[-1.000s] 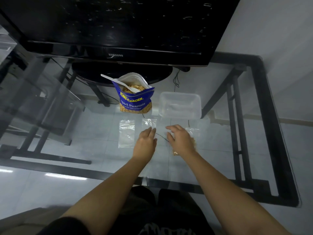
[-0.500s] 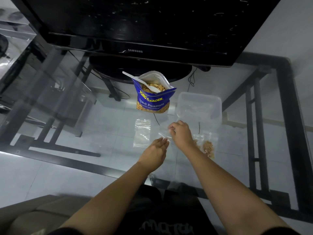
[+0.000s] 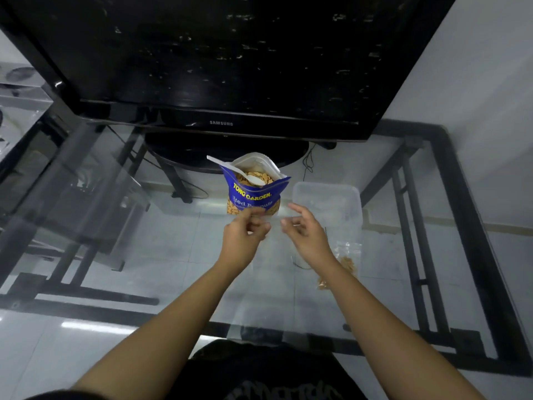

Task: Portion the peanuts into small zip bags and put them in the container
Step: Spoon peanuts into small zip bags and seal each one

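Head view. Both bare forearms reach forward from the lower edge over the clear glass table with black metal frame [image 3: 450,180], the hands raised side by side just in front of the peanut pouch. The left hand [image 3: 243,238] is curled, thumb and forefinger pinched on the left edge of a small empty transparent plastic zip bag [image 3: 275,219]. The right hand [image 3: 307,233] has its fingers half open and bent, the fingertips [image 3: 284,223] at the right part of the same bag; whether they grip it firmly cannot be told, as the thin film is barely visible.

The blue foil stand-up pouch of peanuts [image 3: 253,192], glossy with yellow lettering, stands upright and open beyond the hands, pale nuts showing at the mouth. A white plastic spoon [image 3: 239,173] lies in the opening, bowl on the nuts, handle out to the left. Just right of the pouch sits a clear rectangular plastic container [image 3: 327,203] with rounded corners. Nearer, right of the right forearm, a clear zip bag holding some peanuts [image 3: 347,259] lies flat on the glass. A black flat-screen television [image 3: 219,62] stands behind.
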The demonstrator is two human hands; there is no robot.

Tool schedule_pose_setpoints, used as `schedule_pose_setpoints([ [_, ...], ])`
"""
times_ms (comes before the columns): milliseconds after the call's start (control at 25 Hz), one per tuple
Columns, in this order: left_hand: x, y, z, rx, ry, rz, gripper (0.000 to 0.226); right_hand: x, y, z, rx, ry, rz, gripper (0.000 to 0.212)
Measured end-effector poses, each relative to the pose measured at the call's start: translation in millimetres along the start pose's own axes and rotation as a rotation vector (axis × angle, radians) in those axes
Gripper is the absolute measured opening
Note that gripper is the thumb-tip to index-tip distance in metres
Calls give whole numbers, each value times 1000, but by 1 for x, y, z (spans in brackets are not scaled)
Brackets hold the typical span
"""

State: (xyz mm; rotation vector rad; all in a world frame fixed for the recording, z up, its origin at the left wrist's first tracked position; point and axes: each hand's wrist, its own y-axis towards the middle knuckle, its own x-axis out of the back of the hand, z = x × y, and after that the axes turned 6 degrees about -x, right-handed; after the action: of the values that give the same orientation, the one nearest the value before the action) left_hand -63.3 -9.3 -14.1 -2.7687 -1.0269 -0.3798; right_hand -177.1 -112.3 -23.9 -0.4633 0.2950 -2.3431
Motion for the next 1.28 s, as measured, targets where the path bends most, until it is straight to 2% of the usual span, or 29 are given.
schedule_pose_setpoints([
  [120,17,7,-20,85,-303,-55,17,-3,-3,25,-7,129,-27,50],
  [240,41,17,-42,152,-420,62,20,-2,-6,53,53,149,-17,48],
  [320,59,24,-56,166,-437,165,22,1,-8,70,93,91,16,50],
  [520,92,43,-73,246,-393,368,13,6,-5,102,187,-55,96,55],
  [720,100,54,-72,148,-277,445,11,4,1,114,231,-83,135,53],
  [840,100,57,-72,25,-196,382,10,5,4,112,201,-81,158,54],
  [920,103,63,-72,-52,-58,300,8,10,6,109,148,-88,127,59],
  [1040,104,72,-68,-103,171,192,9,14,11,105,64,56,181,63],
  [1160,100,77,-65,-81,176,110,11,15,17,104,42,170,192,63],
  [1280,100,80,-66,-72,133,146,10,18,20,102,55,168,171,63],
])
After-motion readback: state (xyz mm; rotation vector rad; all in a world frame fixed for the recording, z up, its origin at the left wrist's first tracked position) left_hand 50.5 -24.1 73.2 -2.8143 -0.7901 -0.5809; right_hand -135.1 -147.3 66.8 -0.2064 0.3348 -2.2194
